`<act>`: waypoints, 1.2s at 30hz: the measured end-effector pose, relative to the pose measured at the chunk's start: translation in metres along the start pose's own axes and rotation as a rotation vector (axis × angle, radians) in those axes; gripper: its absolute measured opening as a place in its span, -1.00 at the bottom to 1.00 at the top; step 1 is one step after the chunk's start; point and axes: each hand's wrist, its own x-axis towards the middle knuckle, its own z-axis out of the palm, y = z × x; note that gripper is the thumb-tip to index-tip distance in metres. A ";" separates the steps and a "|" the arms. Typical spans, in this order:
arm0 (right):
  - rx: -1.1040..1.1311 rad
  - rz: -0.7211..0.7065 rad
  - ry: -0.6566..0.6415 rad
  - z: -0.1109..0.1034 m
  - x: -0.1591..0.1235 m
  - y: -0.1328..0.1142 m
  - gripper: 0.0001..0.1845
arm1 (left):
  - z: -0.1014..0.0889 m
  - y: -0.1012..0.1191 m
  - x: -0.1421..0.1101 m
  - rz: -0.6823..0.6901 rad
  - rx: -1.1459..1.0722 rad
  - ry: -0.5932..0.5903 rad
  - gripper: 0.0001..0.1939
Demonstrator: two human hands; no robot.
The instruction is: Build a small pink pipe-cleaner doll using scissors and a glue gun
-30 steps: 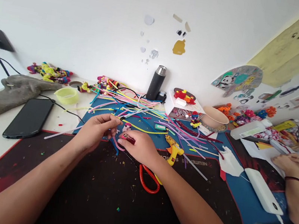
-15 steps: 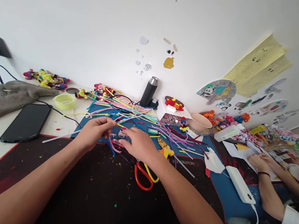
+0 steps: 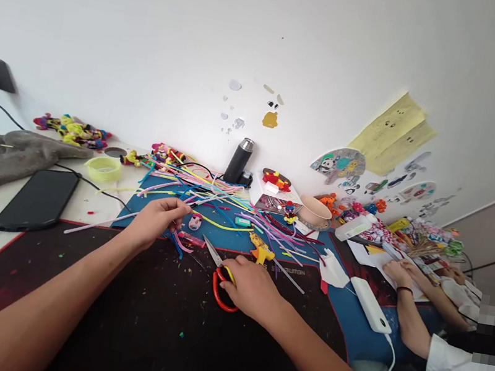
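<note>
My left hand point(image 3: 160, 220) is closed in a pinch above the mat's far edge. Whatever its fingertips hold is too small to make out. Close by stands a small pink-and-white figure point(image 3: 195, 222), with a pink object point(image 3: 192, 239) lying in front of it. Short blue and pink pipe cleaners point(image 3: 179, 245) lie just below that hand. My right hand point(image 3: 253, 287) is closed on the handles of the scissors point(image 3: 213, 251), one red and one yellow. The blades point away to the left, slightly apart, over the dark mat point(image 3: 151, 321).
Many coloured pipe cleaners point(image 3: 209, 189) spread across the back. A yellow glue gun point(image 3: 260, 249) lies right of the scissors, and a black flask point(image 3: 239, 160) stands by the wall. A phone point(image 3: 38, 201) lies left. At right are a white power bank point(image 3: 370, 304) and another person's arms point(image 3: 410, 312).
My right hand has left the small figure, moved right and toward me, and taken hold of the scissors. My left hand stays pinched in nearly the same place.
</note>
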 end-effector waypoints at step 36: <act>1.783 -0.056 0.299 0.027 0.014 0.012 -0.46 | -0.001 -0.004 0.002 0.035 0.037 -0.034 -0.56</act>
